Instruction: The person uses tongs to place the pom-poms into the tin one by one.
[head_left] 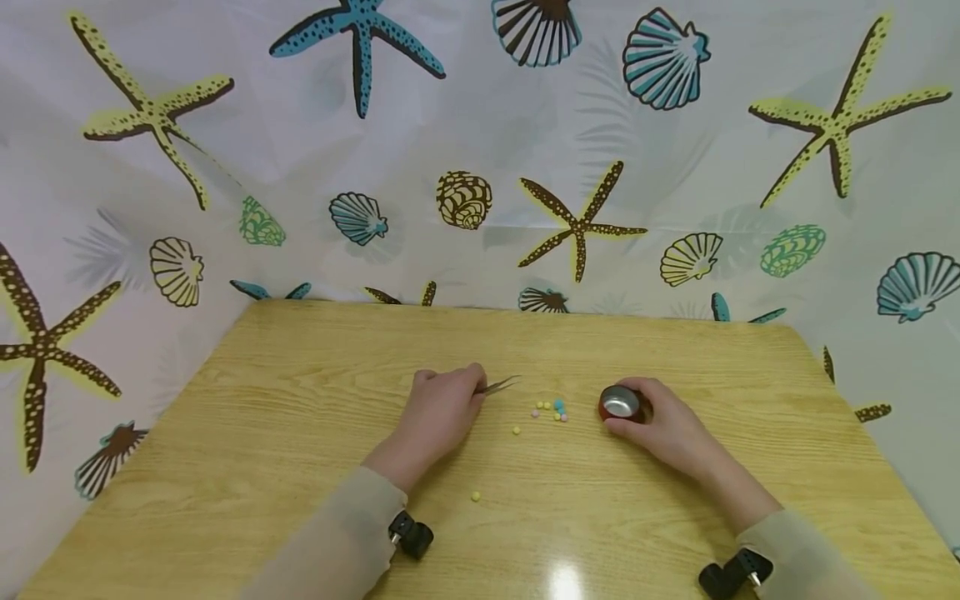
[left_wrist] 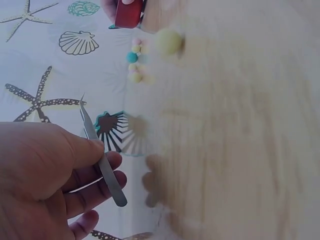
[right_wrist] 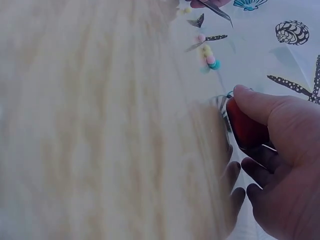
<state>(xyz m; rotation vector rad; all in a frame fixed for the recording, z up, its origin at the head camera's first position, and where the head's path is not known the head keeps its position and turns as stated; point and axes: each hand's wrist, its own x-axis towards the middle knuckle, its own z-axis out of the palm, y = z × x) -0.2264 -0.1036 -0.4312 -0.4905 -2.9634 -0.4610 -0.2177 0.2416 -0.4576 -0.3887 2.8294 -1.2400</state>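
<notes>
On the pale wooden tabletop (head_left: 247, 467), the left hand (head_left: 438, 410) rests on its outer edge, wrist low. Its thumb and curled fingers (left_wrist: 102, 165) pinch a pair of slim silver metal tweezers (head_left: 498, 385), and the tips point right toward the beads, apparently so that they can pick from the pile. From the left wrist view the tweezers run up across the fingers, with the tips free of the hand.

A single small yellow bead (head_left: 476, 497) lies apart, nearer the person, between the two sleeves. Right of the tweezers sits a loose cluster of tiny pastel beads (head_left: 552, 409) (yellow, pink and one teal), just beside the tips but not touching them.

Further right stands a small round red container with a shiny silver inside (head_left: 619, 403), mouth up, near the cluster. The right hand (head_left: 667, 429) holds it, thumb on one side and fingers curled round the other, seemingly to steady it; the forearm lies flat, angled inward. Behind hangs a white curtain printed with starfish and shells (head_left: 675, 167).
</notes>
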